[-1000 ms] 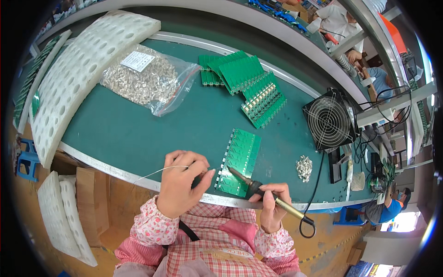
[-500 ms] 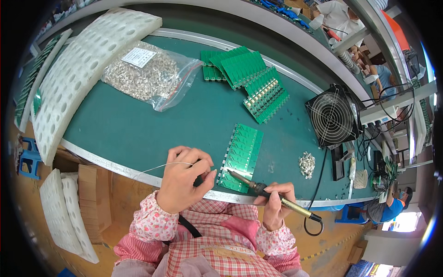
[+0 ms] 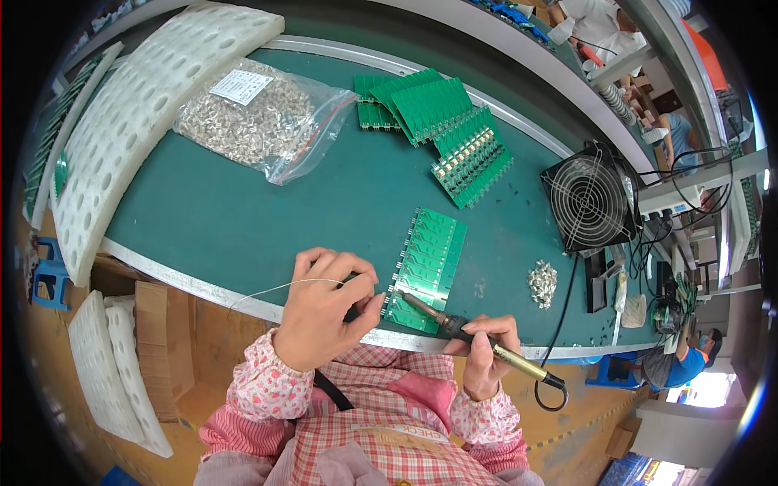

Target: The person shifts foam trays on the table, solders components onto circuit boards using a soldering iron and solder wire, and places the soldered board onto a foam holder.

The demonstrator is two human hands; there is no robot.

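Observation:
A green circuit board panel (image 3: 431,251) lies near the bench's front edge, with a row of metal pins along its left side. My right hand (image 3: 489,352) grips a soldering iron (image 3: 506,356) like a pen; the iron's tip meets or hovers just over the board's lower left part. At the board's lower left corner, my left hand (image 3: 328,306) is closed in a pinch on a thin solder wire (image 3: 279,286), whose tail curves out leftward. The wire's working end is hidden by my fingers.
Several more green boards (image 3: 433,105) are stacked at the back. A clear bag of small metal parts (image 3: 251,113) lies left of them, beside a white foam tray (image 3: 121,154). A small pile of metal parts (image 3: 542,284) and a black fan (image 3: 589,198) stand to the right.
The whole view has shifted slightly, so the bench things sit a little higher in the picture. Both hands keep their hold, and the iron's tip stays at about the same part of the board.

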